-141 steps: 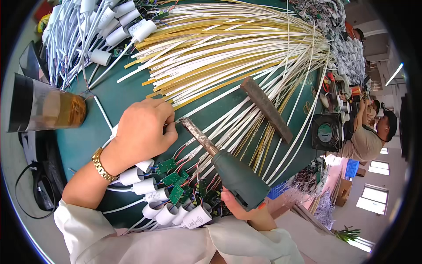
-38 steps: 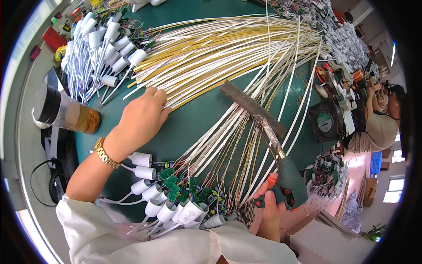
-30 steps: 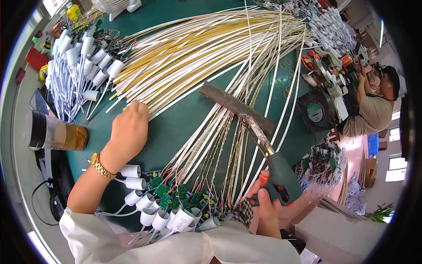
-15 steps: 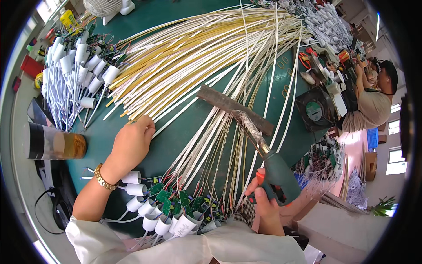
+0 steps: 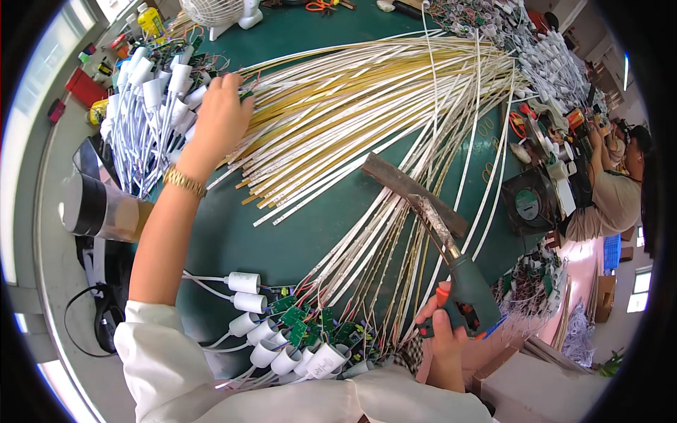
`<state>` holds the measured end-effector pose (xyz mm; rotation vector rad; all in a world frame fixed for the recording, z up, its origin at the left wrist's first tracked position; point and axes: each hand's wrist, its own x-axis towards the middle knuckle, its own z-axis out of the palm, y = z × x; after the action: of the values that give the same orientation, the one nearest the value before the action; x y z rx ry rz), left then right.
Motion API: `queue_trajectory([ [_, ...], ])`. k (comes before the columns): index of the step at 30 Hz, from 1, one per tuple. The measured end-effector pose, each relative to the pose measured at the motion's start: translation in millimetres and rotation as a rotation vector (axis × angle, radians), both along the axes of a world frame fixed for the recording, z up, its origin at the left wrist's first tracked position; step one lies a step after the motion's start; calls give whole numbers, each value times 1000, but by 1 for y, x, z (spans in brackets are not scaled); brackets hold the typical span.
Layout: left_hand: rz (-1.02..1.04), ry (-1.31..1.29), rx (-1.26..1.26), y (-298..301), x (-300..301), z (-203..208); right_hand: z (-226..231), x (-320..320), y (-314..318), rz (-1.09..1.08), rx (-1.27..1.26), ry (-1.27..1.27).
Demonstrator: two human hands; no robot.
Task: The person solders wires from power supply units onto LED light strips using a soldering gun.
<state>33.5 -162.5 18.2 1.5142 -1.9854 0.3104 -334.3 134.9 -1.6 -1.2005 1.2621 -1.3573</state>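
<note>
My right hand (image 5: 443, 338) is closed round the dark green handle of a soldering gun (image 5: 471, 292) with an orange-red trigger. Its mottled metal barrel reaches up to a rusty flat metal bar (image 5: 395, 179) lying across narrow white and yellow LED strips (image 5: 352, 254). My left hand (image 5: 222, 120), a gold watch on its wrist, is at the right edge of a heap of white lamp caps (image 5: 151, 99) with cables and green boards. Thumb and fingers look apart there; their tips are partly hidden. Close to my body lie more white caps (image 5: 243, 283) and green circuit boards (image 5: 296, 331), wired to strip ends.
A broad fan of strips (image 5: 338, 120) covers the green table (image 5: 247, 247). At the left stands a dark-lidded jar (image 5: 106, 208). A white fan (image 5: 218, 14) is at the back, a black square fan (image 5: 529, 201) at the right. Beyond it a person (image 5: 613, 183) sits working.
My left hand has gone from the near strip ends up and away to the heap of caps. My right hand still holds the soldering gun. The whole view has shifted.
</note>
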Motion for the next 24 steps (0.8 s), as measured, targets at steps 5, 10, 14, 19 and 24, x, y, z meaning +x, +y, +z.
queue_trajectory([
  [5, 131, -80, 303, -19, -3, -5, -1, 4, 0, 50, -28, -1],
  [10, -190, 383, 173, 22, -7, 10, 13, 10, -11, 42, -1, -150],
  [14, -383, 344, 385, 101, -43, 52, 29, 24, -28, -59, 143, -579],
  [19, -530, 510, 998, 173, -60, 74, 45, 56, -55, 208, 264, -605],
  [24, -574, 953, 1234, 181, -71, 40, 42, 91, -69, 236, 287, -447],
])
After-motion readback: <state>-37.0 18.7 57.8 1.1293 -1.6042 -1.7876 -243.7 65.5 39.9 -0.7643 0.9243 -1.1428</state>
